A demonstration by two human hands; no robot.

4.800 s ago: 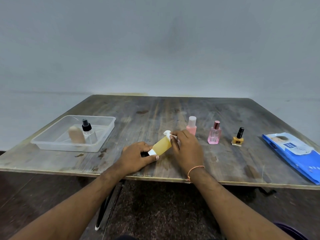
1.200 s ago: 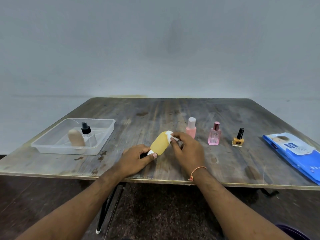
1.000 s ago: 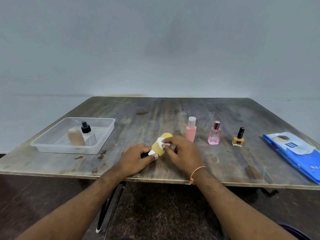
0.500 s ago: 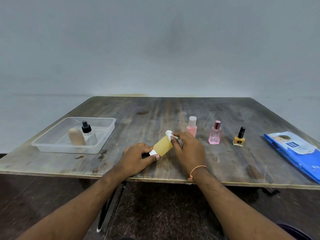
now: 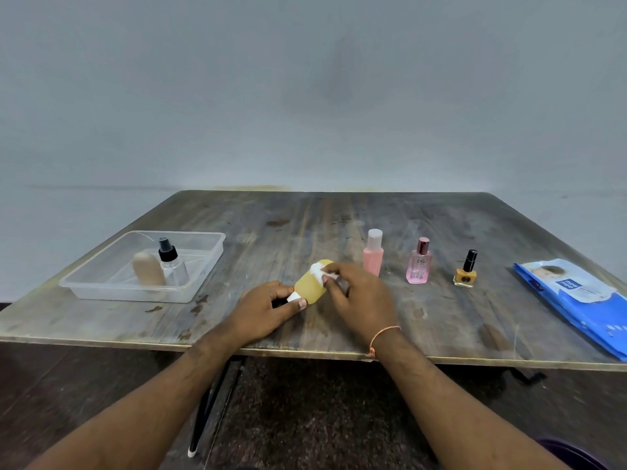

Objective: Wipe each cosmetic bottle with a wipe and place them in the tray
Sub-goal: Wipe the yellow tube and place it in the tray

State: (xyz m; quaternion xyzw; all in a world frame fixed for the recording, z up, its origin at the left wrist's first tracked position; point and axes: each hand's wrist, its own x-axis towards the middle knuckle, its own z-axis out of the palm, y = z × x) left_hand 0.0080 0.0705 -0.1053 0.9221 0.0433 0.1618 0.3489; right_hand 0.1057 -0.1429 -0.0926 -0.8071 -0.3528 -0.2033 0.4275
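So your right hand [image 5: 359, 296] has its fingertips pinched on a little white wipe [image 5: 320, 273], pressing it against the upper end of the yellow bottle [image 5: 310, 283]; the fingers look a bit smeared, so how they're curled is hard to read. Your left hand [image 5: 268, 308] grips the bottle's white cap end between thumb and curled fingers, and most of the cap is buried in that grip. The bottle sits tilted just above the table [image 5: 305, 225] near its front edge.

Further right, three bottles stand upright in a row: a pink one with a pale cap [image 5: 373, 254], partly behind your right knuckles, a pink perfume bottle [image 5: 419, 266], and a small nail polish [image 5: 466, 273]. The blue wipes pack [image 5: 576, 300] is cut off at the frame's right edge. Off to the left, the clear tray [image 5: 101, 286] holds a beige bottle [image 5: 146, 273] and a black-topped spray bottle [image 5: 171, 266], whose clear body is hard to pick out against the tray.
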